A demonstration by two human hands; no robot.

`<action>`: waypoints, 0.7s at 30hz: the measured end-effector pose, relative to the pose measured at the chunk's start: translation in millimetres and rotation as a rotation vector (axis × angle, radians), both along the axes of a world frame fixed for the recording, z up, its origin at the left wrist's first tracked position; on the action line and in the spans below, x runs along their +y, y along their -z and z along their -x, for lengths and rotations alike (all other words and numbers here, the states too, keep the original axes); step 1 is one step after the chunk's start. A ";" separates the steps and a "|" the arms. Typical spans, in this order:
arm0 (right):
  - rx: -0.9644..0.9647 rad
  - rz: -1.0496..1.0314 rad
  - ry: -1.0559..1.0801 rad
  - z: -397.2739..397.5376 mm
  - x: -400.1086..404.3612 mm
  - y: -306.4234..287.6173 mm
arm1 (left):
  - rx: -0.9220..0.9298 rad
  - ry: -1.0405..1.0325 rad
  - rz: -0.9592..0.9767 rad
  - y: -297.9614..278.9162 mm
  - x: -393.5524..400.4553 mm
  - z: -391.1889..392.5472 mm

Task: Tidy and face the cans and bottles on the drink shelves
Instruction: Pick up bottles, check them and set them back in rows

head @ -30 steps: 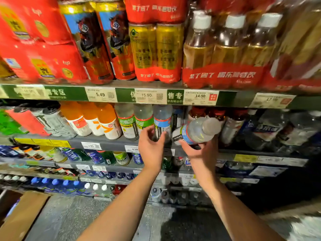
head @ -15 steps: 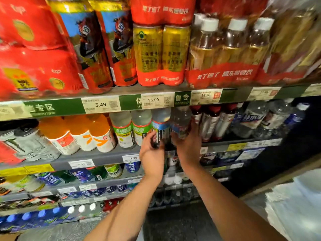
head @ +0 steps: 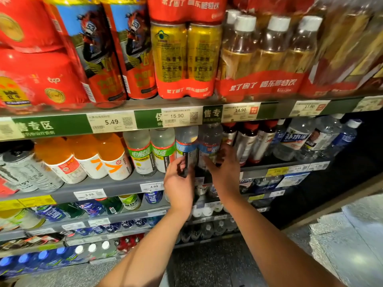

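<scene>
Head view: left hand (head: 178, 183) has its fingers curled round the lower part of a clear blue-labelled plastic bottle (head: 186, 148) standing on the grey middle shelf (head: 116, 186). Right hand (head: 224, 170) is loosely spread, fingertips touching the neighbouring clear blue-labelled bottle (head: 209, 143) just to the right. Both bottles hold clear liquid. Green-labelled bottles (head: 141, 152) stand left of them.

The grey shelf (head: 116, 186) carried orange bottles (head: 112, 156) left of the green-labelled bottles (head: 141, 154), with blue-labelled bottles (head: 186, 146) and red-capped bottles (head: 246, 141) to their right.
</scene>
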State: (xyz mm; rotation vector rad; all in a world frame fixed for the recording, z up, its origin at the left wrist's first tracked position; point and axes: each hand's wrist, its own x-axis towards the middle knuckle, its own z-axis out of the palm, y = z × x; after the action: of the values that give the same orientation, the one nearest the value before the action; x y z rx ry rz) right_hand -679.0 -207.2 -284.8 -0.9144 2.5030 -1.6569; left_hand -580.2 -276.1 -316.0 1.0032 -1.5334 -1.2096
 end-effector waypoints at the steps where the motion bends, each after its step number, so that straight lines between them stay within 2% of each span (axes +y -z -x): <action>1: 0.004 0.005 -0.021 2.9 3.8 0.3 | -0.006 -0.010 0.023 -2.2 4.6 3.2; 6: -0.064 0.070 -0.005 18.3 28.5 -7.3 | 0.027 0.010 0.124 -11.5 36.5 27.9; 10: -0.112 0.145 0.021 51.7 56.2 -10.3 | 0.082 0.082 0.000 -9.0 65.3 58.3; 12: -0.104 0.164 0.055 72.7 74.5 -10.4 | 0.050 0.118 -0.045 -7.4 81.6 75.3; 16: -0.124 0.214 0.072 119.0 112.5 -3.8 | -0.068 0.115 0.061 -8.1 116.8 112.6; 19: -0.016 0.088 0.126 159.7 136.8 1.1 | -0.114 0.124 0.067 -9.8 136.3 142.4; 21: 0.012 0.079 0.149 181.0 149.5 4.4 | -0.153 0.131 0.089 -11.5 147.9 161.2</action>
State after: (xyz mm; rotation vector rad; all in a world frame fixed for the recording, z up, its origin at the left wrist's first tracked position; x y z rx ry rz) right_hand -860.0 -57.7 -289.3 -0.7627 2.5890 -1.8087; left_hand -741.4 -128.1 -304.5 0.9670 -1.7809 -1.1645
